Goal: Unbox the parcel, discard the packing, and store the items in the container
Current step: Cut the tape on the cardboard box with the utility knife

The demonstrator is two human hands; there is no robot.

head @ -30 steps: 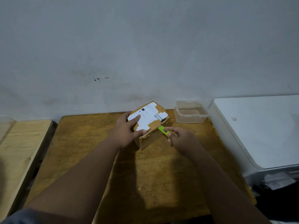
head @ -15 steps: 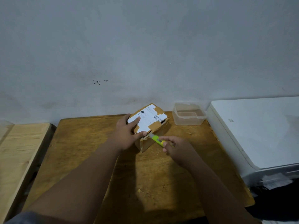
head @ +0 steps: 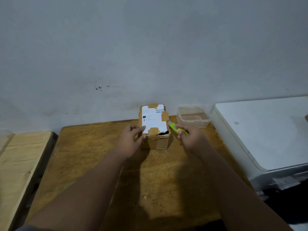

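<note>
A small cardboard parcel point(head: 155, 124) with a white shipping label and brown tape patches stands at the back of the wooden table point(head: 93, 157). Its near top edge is torn open, showing a dark gap. My left hand point(head: 131, 140) grips the parcel's left near corner, thumb on the label. My right hand point(head: 190, 137) holds a green and yellow utility knife point(head: 176, 128) just right of the parcel, tip toward its right edge. A clear plastic container point(head: 194, 119) sits open and empty to the right of the parcel.
A white appliance point(head: 266, 129) stands right of the table, close to the container. A lighter wooden surface point(head: 18, 162) lies to the left across a narrow gap. A grey wall rises directly behind the table.
The parcel has been turned from a diagonal pose to square with the table edge. The knife has moved from the parcel's near side to its right side.
</note>
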